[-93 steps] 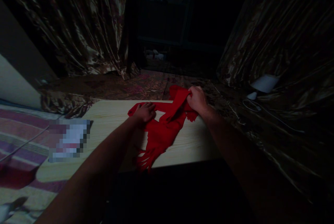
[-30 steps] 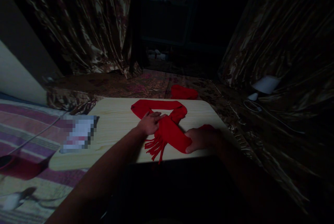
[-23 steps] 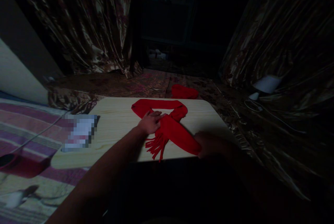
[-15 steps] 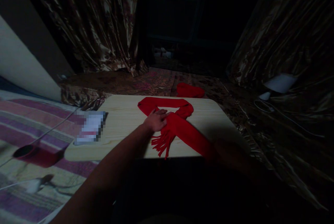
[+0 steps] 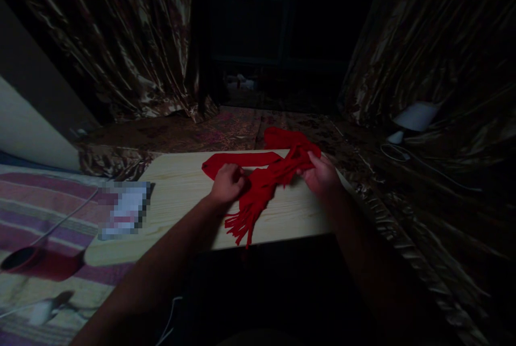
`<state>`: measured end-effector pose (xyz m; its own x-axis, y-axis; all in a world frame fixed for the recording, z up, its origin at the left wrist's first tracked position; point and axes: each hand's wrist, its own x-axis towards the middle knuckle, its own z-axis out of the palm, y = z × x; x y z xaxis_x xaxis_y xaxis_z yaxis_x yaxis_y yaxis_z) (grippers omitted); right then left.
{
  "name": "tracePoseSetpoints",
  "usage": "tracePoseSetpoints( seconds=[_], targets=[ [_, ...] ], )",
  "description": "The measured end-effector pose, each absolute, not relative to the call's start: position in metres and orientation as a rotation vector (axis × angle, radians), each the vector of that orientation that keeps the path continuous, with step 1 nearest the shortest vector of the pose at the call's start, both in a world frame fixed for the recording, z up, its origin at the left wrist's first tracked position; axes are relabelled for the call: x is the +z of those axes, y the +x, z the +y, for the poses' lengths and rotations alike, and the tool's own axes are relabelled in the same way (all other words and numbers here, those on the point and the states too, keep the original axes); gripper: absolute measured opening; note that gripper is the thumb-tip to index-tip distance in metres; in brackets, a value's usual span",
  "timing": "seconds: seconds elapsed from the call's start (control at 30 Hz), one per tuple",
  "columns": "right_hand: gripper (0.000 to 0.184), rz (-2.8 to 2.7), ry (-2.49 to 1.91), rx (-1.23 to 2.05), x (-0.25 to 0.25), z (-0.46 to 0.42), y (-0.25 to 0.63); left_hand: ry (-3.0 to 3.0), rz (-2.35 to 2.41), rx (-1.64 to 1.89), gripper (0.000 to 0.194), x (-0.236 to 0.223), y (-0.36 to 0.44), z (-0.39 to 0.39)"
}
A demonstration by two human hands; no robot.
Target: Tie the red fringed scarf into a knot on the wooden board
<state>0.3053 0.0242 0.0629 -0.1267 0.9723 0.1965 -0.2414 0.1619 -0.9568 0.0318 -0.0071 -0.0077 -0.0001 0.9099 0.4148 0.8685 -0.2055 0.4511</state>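
Observation:
A red fringed scarf (image 5: 258, 187) lies looped on a pale wooden table (image 5: 181, 195), one fringed end hanging toward the front edge. My left hand (image 5: 228, 182) is closed on the scarf at the left side of the loop, its fingers curled and partly hidden. My right hand (image 5: 321, 174) pinches the other end of the scarf between thumb and fingers, holding it raised over the right part of the table. That end crosses over the loop. Just past the far edge sits another red cloth item (image 5: 278, 134), partly covered by the lifted end.
A booklet, blurred out (image 5: 124, 209), rests at the table's left edge. On the striped bedding (image 5: 36, 195) at left are a red cylinder (image 5: 48, 262) and a white plug with cables (image 5: 42, 311). A white lamp (image 5: 417, 116) stands at right; patterned curtains (image 5: 161, 40) hang behind.
My right hand has come up from the dark lower right, carrying the scarf's end up and across the loop. My left hand has gone from lying flat to curled. The view has shifted slightly right.

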Motion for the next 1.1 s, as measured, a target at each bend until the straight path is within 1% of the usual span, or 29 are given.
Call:
tracePoseSetpoints(
  seconds=[0.03,0.1,0.2,0.27,0.33,0.4,0.5,0.57,0.63,0.73,0.87,0.93,1.0,1.1],
  targets=[
    [0.033,-1.157,-0.769,1.254,0.066,0.031,0.297,2.163,1.895,0.937,0.029,-0.002,0.034,-0.008],
    [0.029,-1.103,-0.701,1.261,0.067,0.039,0.282,2.167,1.742,0.741,0.03,0.008,0.039,-0.007],
    [0.032,-1.112,-0.689,1.309,0.06,0.044,0.262,2.235,1.579,0.434,0.044,0.019,0.044,-0.003],
    [0.035,-1.146,-0.718,1.307,0.052,0.046,0.252,2.3,1.556,0.307,0.052,0.023,0.047,0.001],
    [0.035,-1.222,-0.774,1.281,0.044,0.05,0.244,2.359,1.562,0.241,0.053,0.027,0.049,0.005],
    [0.034,-1.303,-0.841,1.237,0.038,0.057,0.239,2.401,1.608,0.19,0.048,0.031,0.052,0.008],
    [0.034,-1.299,-0.9,1.12,0.032,0.071,0.234,2.413,1.707,0.139,0.031,0.038,0.057,0.012],
    [0.035,-1.234,-0.907,1.022,0.032,0.08,0.233,2.408,1.688,0.178,0.022,0.041,0.06,0.013],
    [0.036,-1.158,-0.914,0.929,0.035,0.087,0.234,2.415,1.613,0.235,0.018,0.043,0.063,0.014],
    [0.033,-1.073,-0.941,0.937,0.039,0.091,0.235,2.432,1.538,0.214,0.017,0.045,0.066,0.014],
    [0.03,-1.105,-1.044,1.24,0.04,0.085,0.234,2.381,1.507,-0.002,0.022,0.046,0.071,0.014],
    [0.032,-1.099,-1.069,1.309,0.039,0.082,0.234,2.338,1.502,-0.092,0.024,0.046,0.073,0.013],
    [0.034,-1.089,-1.063,1.243,0.037,0.081,0.235,2.295,1.491,-0.097,0.025,0.045,0.073,0.014],
    [0.031,-1.292,-1.184,0.99,0.034,0.08,0.239,2.25,1.448,-0.036,0.02,0.043,0.069,0.016]
  ],
)
